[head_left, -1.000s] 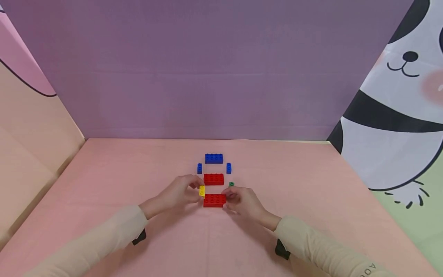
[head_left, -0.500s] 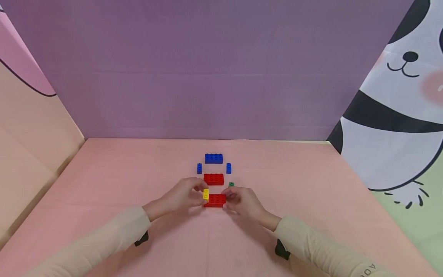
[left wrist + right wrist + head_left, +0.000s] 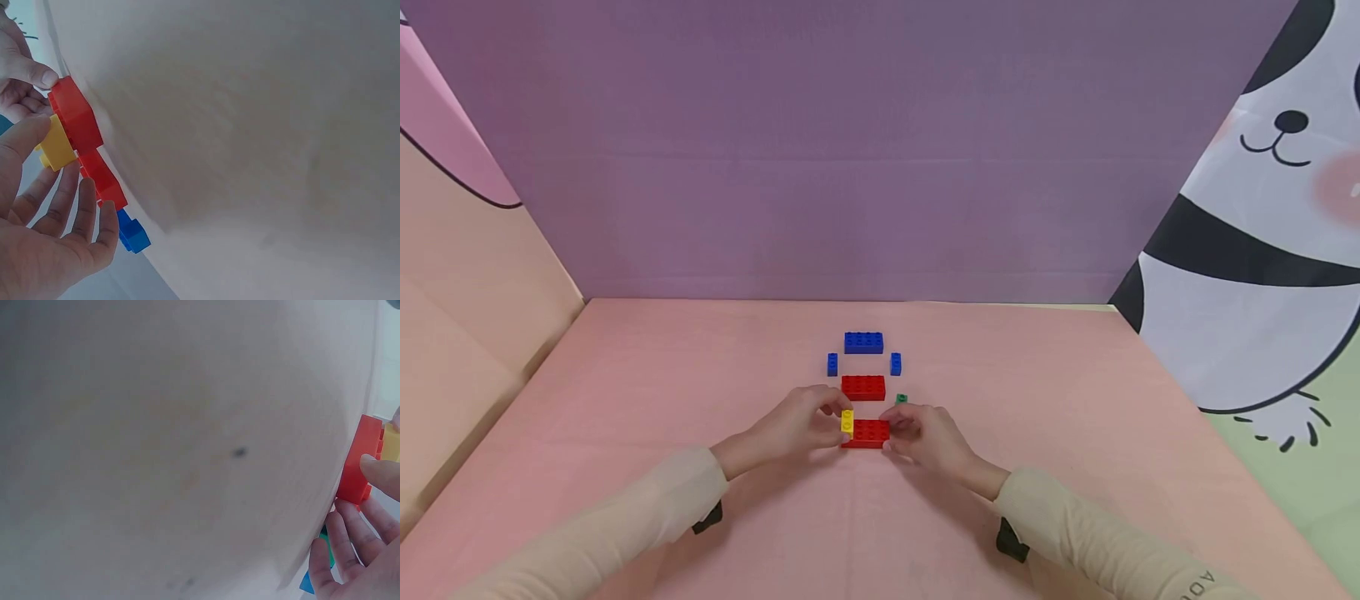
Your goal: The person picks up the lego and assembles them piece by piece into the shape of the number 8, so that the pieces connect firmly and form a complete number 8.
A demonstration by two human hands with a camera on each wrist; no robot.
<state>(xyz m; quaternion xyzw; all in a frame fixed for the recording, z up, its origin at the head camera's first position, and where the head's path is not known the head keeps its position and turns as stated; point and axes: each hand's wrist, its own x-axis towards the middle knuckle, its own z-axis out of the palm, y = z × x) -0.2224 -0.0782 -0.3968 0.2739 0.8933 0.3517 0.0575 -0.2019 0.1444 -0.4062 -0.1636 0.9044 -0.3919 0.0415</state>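
Note:
My left hand (image 3: pixel 801 421) pinches a small yellow building brick (image 3: pixel 847 422) between thumb and fingers, over the left end of the nearer red brick (image 3: pixel 870 433). In the left wrist view the yellow brick (image 3: pixel 57 145) sits against the studded side of that red brick (image 3: pixel 77 115). At its right end my right hand (image 3: pixel 931 437) grips the red brick, thumb on the near side and fingers behind. The right wrist view shows the thumb pressed on the red brick (image 3: pixel 360 459).
Beyond the hands lies a second red brick (image 3: pixel 863 388). Further back are a small blue brick on the left (image 3: pixel 832 365), another on the right (image 3: pixel 896 364), and a larger blue brick (image 3: pixel 863 342). A green brick (image 3: pixel 902 399) is partly hidden behind my right hand.
My left hand has brought the yellow brick to the right and slightly nearer, from the red brick's left edge to over its left end. My right hand keeps its place.

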